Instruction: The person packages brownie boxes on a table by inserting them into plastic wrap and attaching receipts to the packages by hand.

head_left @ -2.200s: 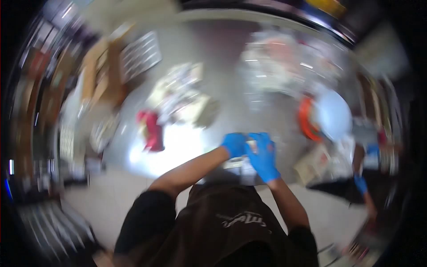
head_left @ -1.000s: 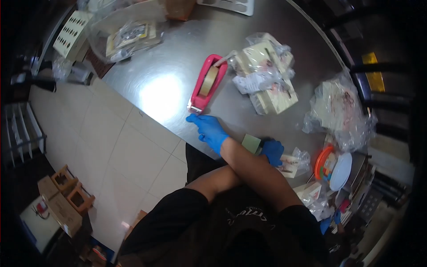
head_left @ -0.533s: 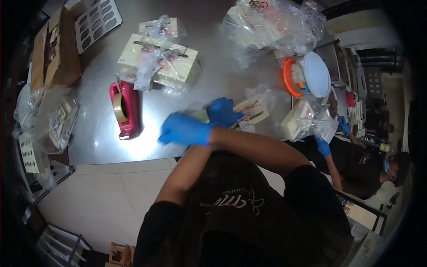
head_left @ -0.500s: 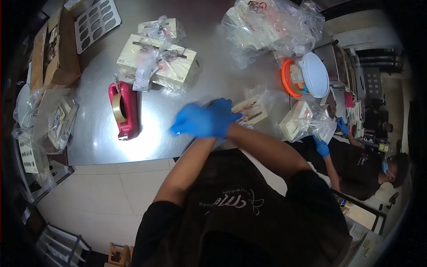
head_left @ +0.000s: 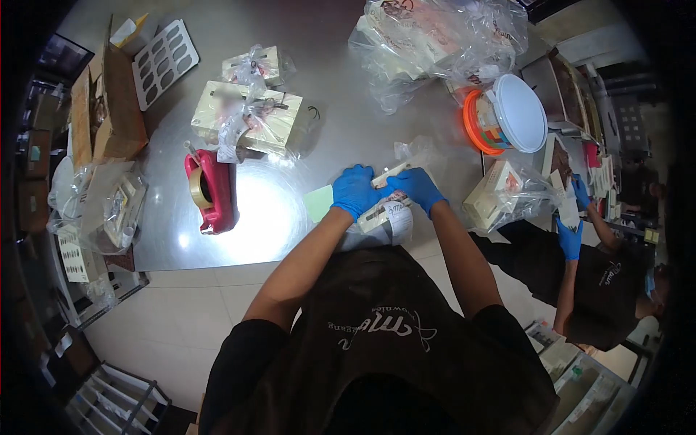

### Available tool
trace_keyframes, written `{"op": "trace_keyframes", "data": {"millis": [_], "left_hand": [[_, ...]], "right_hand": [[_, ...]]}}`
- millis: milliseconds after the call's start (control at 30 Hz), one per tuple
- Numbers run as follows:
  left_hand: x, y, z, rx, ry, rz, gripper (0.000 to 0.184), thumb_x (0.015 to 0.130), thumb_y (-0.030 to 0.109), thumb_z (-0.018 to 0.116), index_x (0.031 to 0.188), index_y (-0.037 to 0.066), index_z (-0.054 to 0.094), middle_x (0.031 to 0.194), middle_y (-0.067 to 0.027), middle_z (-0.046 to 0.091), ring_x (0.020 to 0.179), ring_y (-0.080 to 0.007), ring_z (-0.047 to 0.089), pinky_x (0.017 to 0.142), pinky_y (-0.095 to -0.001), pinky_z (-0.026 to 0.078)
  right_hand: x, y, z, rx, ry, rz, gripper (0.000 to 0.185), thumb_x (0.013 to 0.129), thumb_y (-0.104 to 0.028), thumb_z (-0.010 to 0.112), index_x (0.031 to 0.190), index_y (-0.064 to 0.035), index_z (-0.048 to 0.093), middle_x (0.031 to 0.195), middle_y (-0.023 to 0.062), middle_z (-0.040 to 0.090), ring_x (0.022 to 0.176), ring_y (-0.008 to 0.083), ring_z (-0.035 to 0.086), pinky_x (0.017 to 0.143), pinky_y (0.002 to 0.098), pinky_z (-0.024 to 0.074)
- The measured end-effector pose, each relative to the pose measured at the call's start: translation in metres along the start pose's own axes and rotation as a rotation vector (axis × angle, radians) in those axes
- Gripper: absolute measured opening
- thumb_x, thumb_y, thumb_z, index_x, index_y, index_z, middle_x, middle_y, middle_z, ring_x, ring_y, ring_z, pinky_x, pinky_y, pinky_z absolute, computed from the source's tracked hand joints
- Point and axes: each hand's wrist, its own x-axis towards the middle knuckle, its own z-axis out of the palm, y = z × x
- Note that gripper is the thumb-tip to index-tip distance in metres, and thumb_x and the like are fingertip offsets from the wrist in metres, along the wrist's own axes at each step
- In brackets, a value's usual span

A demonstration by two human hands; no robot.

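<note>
A cream printed box (head_left: 376,214) in a clear plastic bag (head_left: 407,151) lies at the table edge in front of me, partly hidden by my gloves. My blue-gloved left hand (head_left: 355,191) presses on its left side, fingers bent over the plastic. From the right, my blue-gloved right hand (head_left: 418,188) grips the gathered plastic on top, its fingertips close to the left hand. A white printed slip (head_left: 399,221) hangs at the box's near side. Pale green paper (head_left: 317,203) sticks out beside my left hand.
A red tape dispenser (head_left: 212,192) stands left, with bagged boxes (head_left: 250,116) behind it. More bagged boxes (head_left: 428,43) lie at the back. A white-lidded tub (head_left: 518,112) and another bagged box (head_left: 494,194) are right, near a co-worker's gloved hand (head_left: 570,238). Cardboard box (head_left: 119,109) far left.
My hands were crossed close together left of the box, one blurred. They have moved apart onto the bagged box, and the slip and green paper now show. The co-worker's hands have shifted.
</note>
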Motion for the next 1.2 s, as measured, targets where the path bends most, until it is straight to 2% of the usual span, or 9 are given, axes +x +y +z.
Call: {"op": "trace_keyframes", "data": {"millis": [267,367,500,867,933,1000,1067,1133,1200], "left_hand": [[-0.017,0.02,0.007,0.064,0.133,-0.064,0.069,0.073,0.048,0.07,0.123,0.005,0.053,0.12,-0.0165,0.056,0.108,-0.0328,0.056,0.088,-0.045,0.047],[-0.023,0.012,0.032,0.536,0.127,0.517,0.083,0.08,0.043,0.063,0.143,0.003,0.028,0.15,-0.0177,0.027,0.136,-0.0316,0.032,0.107,-0.0529,0.029],[-0.034,0.015,0.017,0.236,0.001,0.437,0.09,0.079,0.059,0.056,0.145,0.006,0.028,0.15,-0.0138,0.03,0.139,-0.0289,0.029,0.109,-0.0587,0.019],[-0.031,0.039,-0.016,0.533,-0.196,0.428,0.095,0.074,0.066,0.058,0.147,0.012,0.027,0.152,-0.0119,0.025,0.141,-0.0309,0.022,0.106,-0.0657,0.016],[-0.035,0.037,-0.02,0.548,-0.237,0.441,0.094,0.075,0.064,0.06,0.147,0.012,0.027,0.152,-0.0115,0.026,0.141,-0.0324,0.02,0.105,-0.0675,0.015],[-0.04,0.027,-0.016,0.262,-0.066,0.167,0.099,0.076,0.061,0.062,0.147,0.005,0.023,0.151,-0.0177,0.026,0.14,-0.0375,0.021,0.107,-0.0647,0.015],[-0.058,0.015,-0.001,-0.126,0.446,-0.098,0.097,0.075,0.057,0.067,0.14,-0.005,0.029,0.147,-0.0257,0.028,0.134,-0.0422,0.029,0.108,-0.0554,0.025],[-0.071,0.003,0.018,0.295,0.405,-0.374,0.071,0.076,0.042,0.072,0.127,-0.001,0.05,0.138,-0.0234,0.042,0.126,-0.0414,0.04,0.104,-0.0493,0.032],[-0.075,0.02,0.005,0.188,0.437,-0.142,0.053,0.076,0.032,0.072,0.116,0.001,0.058,0.128,-0.0213,0.051,0.118,-0.0388,0.048,0.1,-0.0472,0.036]], "right_hand": [[0.005,-0.01,-0.001,-0.153,0.01,0.038,0.048,0.075,-0.045,0.062,0.088,0.0011,0.069,0.09,0.0232,0.067,0.087,0.0374,0.065,0.079,0.0412,0.0515],[-0.012,-0.04,-0.017,-0.329,0.021,0.128,0.049,0.078,-0.044,0.058,0.095,-0.0001,0.069,0.098,0.0221,0.067,0.094,0.0373,0.065,0.083,0.0421,0.0512],[-0.004,-0.04,-0.012,-0.478,0.005,0.139,0.047,0.084,-0.045,0.052,0.101,-0.0049,0.07,0.107,0.0209,0.065,0.101,0.0332,0.064,0.085,0.0422,0.0506],[-0.056,-0.011,-0.078,-0.374,-0.122,0.073,0.063,0.075,-0.059,0.062,0.106,-0.004,0.068,0.113,0.0194,0.063,0.103,0.0345,0.062,0.087,0.0418,0.0494],[-0.053,0.003,-0.087,-0.06,0.57,0.06,0.061,0.074,-0.058,0.066,0.108,-0.0061,0.066,0.124,0.018,0.056,0.107,0.0352,0.058,0.088,0.0424,0.0484],[-0.019,0.029,-0.085,-0.115,0.524,0.052,0.061,0.074,-0.055,0.068,0.113,-0.0083,0.064,0.126,0.0166,0.053,0.107,0.0349,0.057,0.088,0.042,0.0478],[-0.008,0.05,-0.076,-0.157,0.488,0.063,0.062,0.073,-0.052,0.071,0.118,-0.0104,0.061,0.128,0.0151,0.05,0.108,0.0347,0.056,0.089,0.0416,0.0471],[-0.005,0.044,-0.068,-0.444,0.557,-0.681,0.061,0.081,-0.035,0.071,0.132,-0.0084,0.05,0.123,0.0149,0.055,0.103,0.0303,0.059,0.09,0.0391,0.0459],[-0.006,0.024,-0.065,-0.138,0.347,-0.737,0.06,0.084,-0.027,0.068,0.136,-0.0081,0.046,0.124,0.0133,0.055,0.103,0.0275,0.059,0.091,0.0367,0.0454]]}}
